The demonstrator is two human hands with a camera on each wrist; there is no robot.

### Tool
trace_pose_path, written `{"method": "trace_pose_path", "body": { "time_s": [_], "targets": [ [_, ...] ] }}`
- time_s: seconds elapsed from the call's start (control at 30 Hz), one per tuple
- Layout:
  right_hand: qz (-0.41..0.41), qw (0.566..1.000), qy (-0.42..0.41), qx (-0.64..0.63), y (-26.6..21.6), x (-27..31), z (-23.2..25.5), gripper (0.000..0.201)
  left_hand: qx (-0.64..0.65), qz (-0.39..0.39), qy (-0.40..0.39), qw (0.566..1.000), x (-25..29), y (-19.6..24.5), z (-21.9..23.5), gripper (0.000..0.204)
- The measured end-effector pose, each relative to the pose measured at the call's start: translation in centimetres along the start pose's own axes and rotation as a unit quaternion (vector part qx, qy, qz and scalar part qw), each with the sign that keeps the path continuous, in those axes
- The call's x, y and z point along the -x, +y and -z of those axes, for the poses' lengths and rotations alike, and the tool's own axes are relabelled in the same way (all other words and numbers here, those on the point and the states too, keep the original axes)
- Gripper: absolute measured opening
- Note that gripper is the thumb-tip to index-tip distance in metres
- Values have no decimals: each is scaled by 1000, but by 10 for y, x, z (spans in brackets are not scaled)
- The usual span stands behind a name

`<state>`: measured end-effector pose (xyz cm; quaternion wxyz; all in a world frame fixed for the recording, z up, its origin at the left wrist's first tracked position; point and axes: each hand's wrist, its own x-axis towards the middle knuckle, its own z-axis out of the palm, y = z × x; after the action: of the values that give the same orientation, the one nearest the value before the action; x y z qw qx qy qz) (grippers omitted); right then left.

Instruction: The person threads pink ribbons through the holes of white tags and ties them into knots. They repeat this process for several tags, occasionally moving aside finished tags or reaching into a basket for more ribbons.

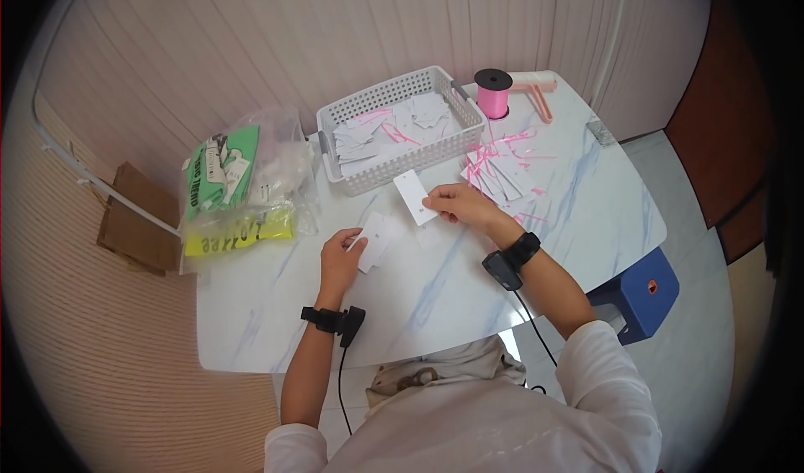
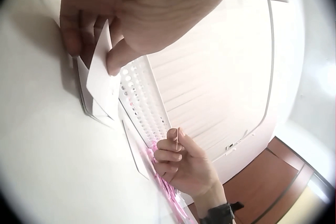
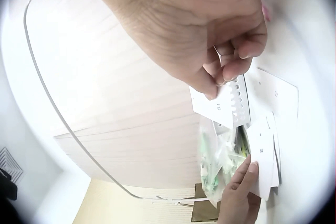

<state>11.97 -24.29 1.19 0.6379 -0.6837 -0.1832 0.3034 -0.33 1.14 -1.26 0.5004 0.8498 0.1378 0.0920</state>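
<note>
The left hand [image 1: 338,265] grips several white cards [image 1: 377,240] fanned unevenly, low over the marble-patterned table [image 1: 318,339]. In the left wrist view its thumb lies on the front of the cards [image 2: 101,79], fingers behind. Up and to the right, the right hand [image 1: 462,208] pinches one white card [image 1: 411,195] between thumb and fingers; the right wrist view shows small print on this card [image 3: 214,107]. Another white card [image 3: 278,91] lies on the table below the right hand in that view.
A white perforated basket [image 1: 394,172] holds cards and pink ribbon. Right of it lie cards with pink ribbons [image 1: 502,176], a pink ribbon spool [image 1: 492,96] and a pink handled tool [image 1: 540,100]. Plastic bags [image 1: 285,167] lie left; a blue stool [image 1: 645,293] stands right.
</note>
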Motion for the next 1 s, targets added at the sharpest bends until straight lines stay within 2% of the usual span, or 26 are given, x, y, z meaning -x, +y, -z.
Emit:
{"method": "trace_pose_path", "body": {
  "time_s": [0.1, 0.23, 0.33, 0.4, 0.43, 0.47, 0.5, 0.53, 0.63, 0.7, 0.73, 0.77, 0.83, 0.93, 1.0],
  "targets": [
    [-12, 1000, 24, -12, 3, 6, -2, 22, 49, 24, 19, 998, 1, 1, -1, 24],
    [-1, 999, 28, -25, 4, 7, -3, 22, 27, 42, 28, 998, 0, 1, 3, 25],
    [15, 998, 36, -38, 7, 6, -3, 22, -10, 35, 10, 999, 2, 4, 10, 29],
    [30, 998, 41, -39, 5, 6, -2, 21, -60, -15, 67, 996, 6, 8, 14, 26],
    [29, 998, 42, -38, 4, 5, -2, 21, -58, -15, 66, 996, 8, 10, 18, 26],
    [31, 996, 61, -55, 3, 4, -3, 21, 71, 49, 55, 995, 11, 20, 23, 23],
    [33, 994, 81, -72, 3, 4, -5, 21, 198, 112, 43, 973, 14, 25, 26, 20],
    [31, 994, 82, -69, 1, 5, -8, 21, 290, 133, 42, 947, 13, 25, 22, 17],
    [42, 995, 56, -73, 1, 9, -26, 20, 351, 120, 57, 927, 16, 28, -1, 17],
    [91, 995, 42, 23, 4, 14, -40, 21, 321, 111, 40, 940, 20, 37, -13, 13],
    [109, 987, 74, 91, 3, 17, -44, 22, 287, 99, 23, 953, 21, 43, -19, 10],
    [106, 987, 74, 93, 2, 19, -46, 22, 290, 101, 22, 952, 21, 49, -24, 10],
    [113, 969, 106, 192, -4, 24, -48, 24, 267, 57, -6, 962, 22, 58, -31, 10],
    [101, 958, 117, 242, -9, 30, -54, 21, 228, 37, -26, 973, 23, 56, -37, 18],
    [101, 948, 119, 278, -10, 33, -57, 20, 211, 40, -23, 976, 25, 57, -39, 15]
  ]
}}
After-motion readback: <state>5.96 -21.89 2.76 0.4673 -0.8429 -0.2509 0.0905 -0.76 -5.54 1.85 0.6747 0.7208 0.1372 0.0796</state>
